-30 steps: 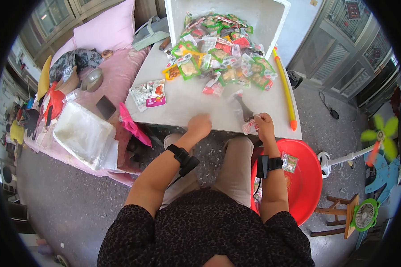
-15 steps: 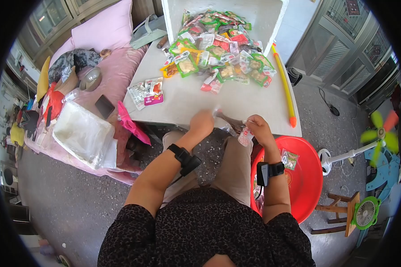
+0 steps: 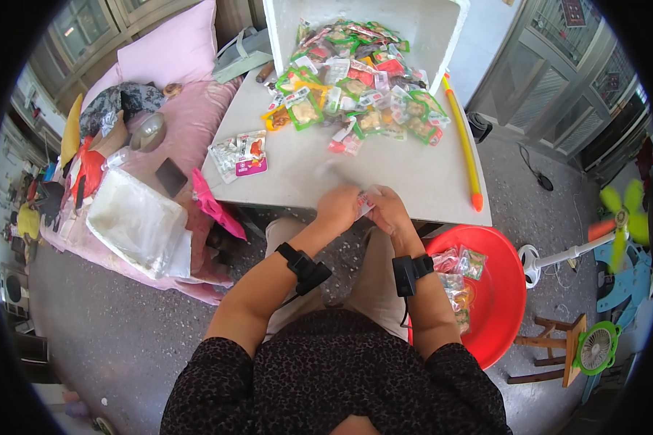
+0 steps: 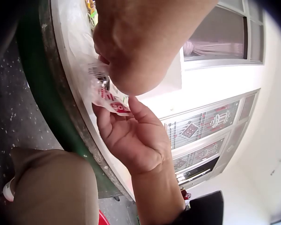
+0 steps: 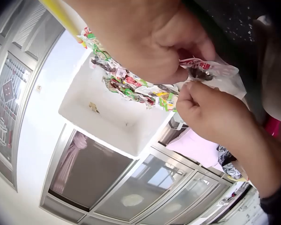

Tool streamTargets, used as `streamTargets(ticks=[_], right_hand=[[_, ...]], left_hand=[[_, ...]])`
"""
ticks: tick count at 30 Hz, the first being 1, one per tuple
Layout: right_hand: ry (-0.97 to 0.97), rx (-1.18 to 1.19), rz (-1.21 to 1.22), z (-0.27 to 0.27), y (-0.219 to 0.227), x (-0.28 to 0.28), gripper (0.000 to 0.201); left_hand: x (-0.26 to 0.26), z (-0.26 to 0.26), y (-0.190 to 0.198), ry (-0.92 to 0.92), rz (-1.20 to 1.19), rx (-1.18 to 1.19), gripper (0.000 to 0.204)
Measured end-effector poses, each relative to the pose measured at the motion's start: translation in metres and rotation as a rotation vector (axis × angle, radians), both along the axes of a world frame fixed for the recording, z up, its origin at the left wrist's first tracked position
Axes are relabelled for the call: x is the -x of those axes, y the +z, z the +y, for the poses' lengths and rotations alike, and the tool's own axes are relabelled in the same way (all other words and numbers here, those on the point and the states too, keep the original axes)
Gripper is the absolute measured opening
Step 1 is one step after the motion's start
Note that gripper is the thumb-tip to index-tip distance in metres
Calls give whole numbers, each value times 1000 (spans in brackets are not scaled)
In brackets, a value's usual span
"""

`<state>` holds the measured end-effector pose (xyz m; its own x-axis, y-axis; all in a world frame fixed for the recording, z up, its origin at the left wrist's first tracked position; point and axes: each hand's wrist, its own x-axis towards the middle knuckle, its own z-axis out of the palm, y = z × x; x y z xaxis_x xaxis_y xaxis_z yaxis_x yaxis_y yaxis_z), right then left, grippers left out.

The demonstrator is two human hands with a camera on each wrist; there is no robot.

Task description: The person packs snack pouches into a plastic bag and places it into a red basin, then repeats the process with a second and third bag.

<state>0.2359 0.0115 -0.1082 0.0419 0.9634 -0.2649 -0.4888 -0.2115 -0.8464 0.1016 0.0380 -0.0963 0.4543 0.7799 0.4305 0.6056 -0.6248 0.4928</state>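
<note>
Both hands meet over the table's front edge in the head view. Between them is a clear plastic food packet (image 3: 364, 201) with red print. The right hand (image 3: 389, 212) pinches its lower end; in the left wrist view, thumb and fingertips grip the red-printed part. Beside it, the left hand (image 3: 337, 209) has its fingers curled at the packet. In the right wrist view the packet (image 5: 220, 72) has dark contents showing near the left thumb. A blurred greyish strip (image 3: 339, 171) extends over the table beyond the left hand. Much of the packet is hidden by the fingers.
A white foam box (image 3: 453, 40) lies on its side, with many coloured packets (image 3: 370, 90) spilling out. Two packets (image 3: 241, 154) lie at the table's left. A yellow tube (image 3: 463, 141) runs along the right side. A red basin (image 3: 504, 304) with several packets stands below right.
The right hand has moved left with the packet and now meets the left hand. The dark, elongated part swung left between them. More packets in the basin are uncovered by the moved right arm.
</note>
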Motion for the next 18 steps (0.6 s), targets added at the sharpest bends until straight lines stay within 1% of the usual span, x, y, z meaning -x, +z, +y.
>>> streamTargets(ticks=[2, 6, 9, 11, 12, 14, 15, 17, 18], right_hand=[[121, 130, -249, -5, -2, 2, 14], [231, 163, -453, -9, -5, -3, 13], [126, 107, -379, 0, -8, -6, 10], [62, 113, -239, 8, -7, -1, 10], [29, 114, -169, 12, -5, 3, 10], [-52, 35, -31, 24, -10, 15, 10], [-93, -4, 38, 28, -10, 20, 11], [-125, -10, 10, 29, -7, 26, 11], [-139, -15, -3, 31, -3, 28, 11]], left_hand=[[3, 1, -4, -9, 4, -21, 6], [6, -5, -6, -13, 46, 4, 6], [7, -7, -3, -32, 46, -13, 5], [6, -8, 1, -29, 44, -4, 6], [6, -5, -1, -19, 8, -52, 6], [4, 5, -7, -2, -64, -148, 8], [4, 8, -6, 8, -38, -122, 9], [8, 11, -2, 31, 16, -72, 10], [9, 13, -2, 35, -2, -90, 9]])
